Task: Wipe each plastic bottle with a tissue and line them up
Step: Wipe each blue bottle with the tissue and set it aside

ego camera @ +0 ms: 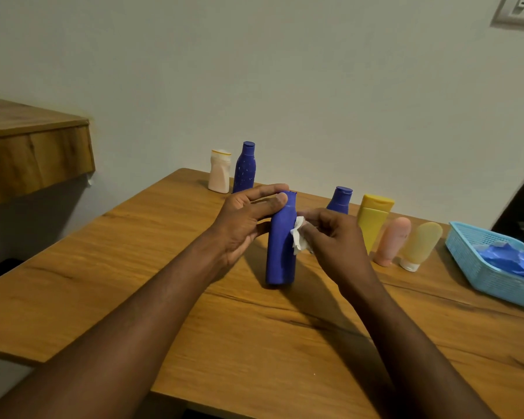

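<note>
A blue bottle (280, 246) is held upright on the bench (194, 297) at centre frame, its neck gripped by the fingers of the left hand (248, 225), while a white tissue (298, 237) is pinched in the right hand (330, 237) and pressed against its side; four more bottles (375, 219) and a blue basket (478, 267) are seen at right

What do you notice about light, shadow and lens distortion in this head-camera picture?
Head view: dim, warm light with no glare; soft shadows fall on the table beside the held blue bottle, toward the camera; the switch plate looks skewed in the corner; the basket is cropped at the right edge.
</note>
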A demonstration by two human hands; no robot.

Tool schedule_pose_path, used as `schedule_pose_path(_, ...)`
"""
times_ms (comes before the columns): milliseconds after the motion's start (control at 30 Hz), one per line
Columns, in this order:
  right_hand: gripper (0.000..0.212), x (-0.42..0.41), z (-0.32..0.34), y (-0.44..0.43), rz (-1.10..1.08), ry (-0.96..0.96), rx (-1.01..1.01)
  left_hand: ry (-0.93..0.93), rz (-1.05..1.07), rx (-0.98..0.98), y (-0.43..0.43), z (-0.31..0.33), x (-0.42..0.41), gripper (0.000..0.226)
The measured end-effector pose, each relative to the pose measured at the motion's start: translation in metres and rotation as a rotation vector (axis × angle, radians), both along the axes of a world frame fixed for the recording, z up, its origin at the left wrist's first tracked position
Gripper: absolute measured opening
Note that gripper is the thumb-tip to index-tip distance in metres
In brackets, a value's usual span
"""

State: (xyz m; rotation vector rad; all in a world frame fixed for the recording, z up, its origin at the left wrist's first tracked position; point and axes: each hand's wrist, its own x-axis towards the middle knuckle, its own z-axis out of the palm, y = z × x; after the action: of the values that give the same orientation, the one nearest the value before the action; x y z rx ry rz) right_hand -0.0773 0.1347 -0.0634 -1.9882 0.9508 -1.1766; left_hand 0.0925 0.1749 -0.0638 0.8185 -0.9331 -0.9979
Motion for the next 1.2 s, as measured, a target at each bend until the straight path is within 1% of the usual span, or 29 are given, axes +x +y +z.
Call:
schedule_pose_path(100, 0.019, 0.0, -0.003, 0.001, 0.051, 0.011, 0.096, 0.025, 0.039, -0.017, 0.0, 0.001, 0.002, 0.022)
schedule_pose_path(200, 0.018, 0.0, -0.003, 0.002, 0.102, 0.012, 0.165, 0.066, 0.084, -0.036, -0.001, 0.003, 0.007, 0.022)
schedule_pose_path(333, 0.02, 0.0, -0.003, 0.003, 0.141, 0.045, 0.227, 0.092, 0.14, -0.046, -0.002, 0.005, 0.01, 0.026)
schedule_pose_path(433, 0.022, -0.001, -0.002, 0.004, 0.144, 0.041, 0.237, 0.105, 0.119, -0.037, -0.001, 0.006, 0.01, 0.026)
schedule_pose_path(533, 0.023, -0.001, -0.002, 0.005, 0.113, -0.044, 0.208, 0.08, 0.045, -0.01, 0.0, 0.004, 0.007, 0.025)
schedule_pose_path(667, 0.022, -0.004, 0.004, 0.005, 0.011, -0.259, 0.143, -0.06, -0.072, -0.001, 0.003, 0.0, -0.002, 0.029)
schedule_pose_path(733, 0.019, -0.005, 0.006, 0.004, -0.019, -0.32, 0.111, -0.093, -0.093, -0.007, 0.004, -0.001, -0.005, 0.03)
schedule_pose_path(833, 0.017, -0.005, 0.007, 0.005, -0.018, -0.3, 0.088, -0.109, -0.083, -0.009, 0.004, 0.001, -0.006, 0.029)
schedule_pose_path(933, 0.016, -0.003, 0.005, 0.004, -0.005, -0.256, 0.122, -0.1, -0.056, -0.008, 0.004, 0.0, -0.003, 0.028)
schedule_pose_path(1100, 0.019, -0.002, 0.002, 0.001, 0.019, -0.199, 0.173, -0.104, 0.027, -0.021, 0.003, 0.0, -0.002, 0.025)
schedule_pose_path(1200, 0.019, 0.0, -0.001, 0.0, 0.016, -0.155, 0.186, -0.074, 0.078, -0.034, 0.002, 0.002, -0.001, 0.027)
